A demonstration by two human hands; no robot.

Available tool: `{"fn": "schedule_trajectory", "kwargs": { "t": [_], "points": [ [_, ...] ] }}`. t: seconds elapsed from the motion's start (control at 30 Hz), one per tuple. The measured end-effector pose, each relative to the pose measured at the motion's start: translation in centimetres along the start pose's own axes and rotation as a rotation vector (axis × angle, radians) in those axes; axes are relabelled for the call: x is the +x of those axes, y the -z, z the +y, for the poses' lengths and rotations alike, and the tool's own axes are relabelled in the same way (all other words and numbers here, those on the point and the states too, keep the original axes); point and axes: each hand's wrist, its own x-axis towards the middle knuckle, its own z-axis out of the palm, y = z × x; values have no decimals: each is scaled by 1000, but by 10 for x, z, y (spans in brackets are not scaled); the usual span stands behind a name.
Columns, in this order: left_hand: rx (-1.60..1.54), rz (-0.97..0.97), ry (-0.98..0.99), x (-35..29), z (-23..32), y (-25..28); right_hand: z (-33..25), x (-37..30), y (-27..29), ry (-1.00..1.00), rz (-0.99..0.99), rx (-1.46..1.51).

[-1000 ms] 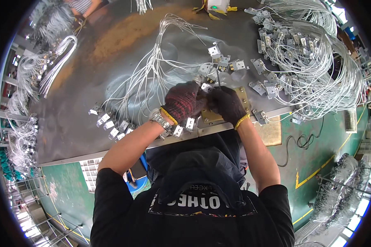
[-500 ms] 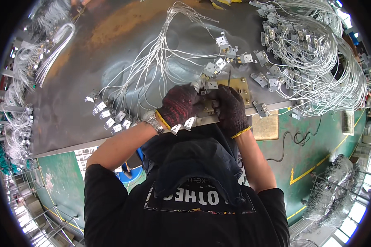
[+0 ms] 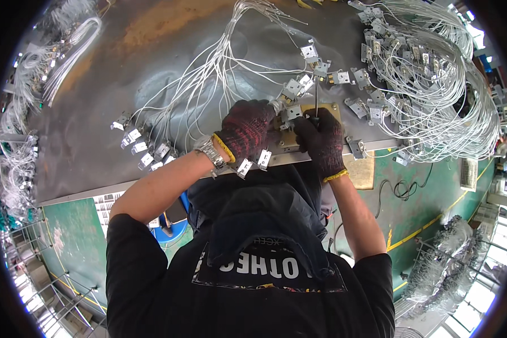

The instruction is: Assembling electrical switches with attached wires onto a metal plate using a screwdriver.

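Observation:
My left hand point(image 3: 247, 128), in a dark red-and-black knit glove, is closed at the left side of a small metal bracket point(image 3: 291, 114). The bracket lies over a brass-coloured plate point(image 3: 308, 107) at the table's near edge. Gloved alike, my right hand point(image 3: 324, 138) is closed around a screwdriver point(image 3: 316, 96), whose thin dark shaft points away from me. Its handle is mostly hidden in my fingers. Two white-faced brackets point(image 3: 244, 168) lie below my left wrist. Beyond my hands, more wired brackets point(image 3: 296, 87) lie in a cluster.
A fan of white wires point(image 3: 222, 62) spreads over the metal table point(image 3: 90, 152), with brackets at its left ends. A large heap of wired brackets point(image 3: 422, 84) fills the right side. More wire bundles point(image 3: 76, 50) lie at the far left. A black cable point(image 3: 403, 190) curls on the green floor.
My right hand has shifted slightly and turned, showing more of the screwdriver's handle end. My left hand has moved a little, uncovering more of the bracket. The whole view has shifted slightly.

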Motion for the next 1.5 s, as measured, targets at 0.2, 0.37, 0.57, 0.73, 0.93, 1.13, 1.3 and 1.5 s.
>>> {"fn": "schedule_trajectory", "kwargs": {
  "t": [0.2,0.37,0.57,0.73,0.93,1.13,1.3,1.5],
  "points": [
    [-1,-56,7,12,-1,-6,9,15,15,404,74,-646],
    [34,-4,-114,14,-2,-20,9,13,25,576,48,-875],
    [85,-18,-85,12,0,-20,11,9,23,697,41,-1074],
    [117,62,-138,4,-1,-17,20,-5,16,756,-53,-1162],
    [63,125,-94,9,2,-27,8,-4,19,714,17,-974],
    [145,136,-117,13,7,-27,10,-2,20,718,29,-947],
    [88,113,-93,17,3,-33,14,-2,23,703,13,-1006],
    [90,309,-151,22,4,-55,16,-10,18,790,-112,-1183]
  ]
}}
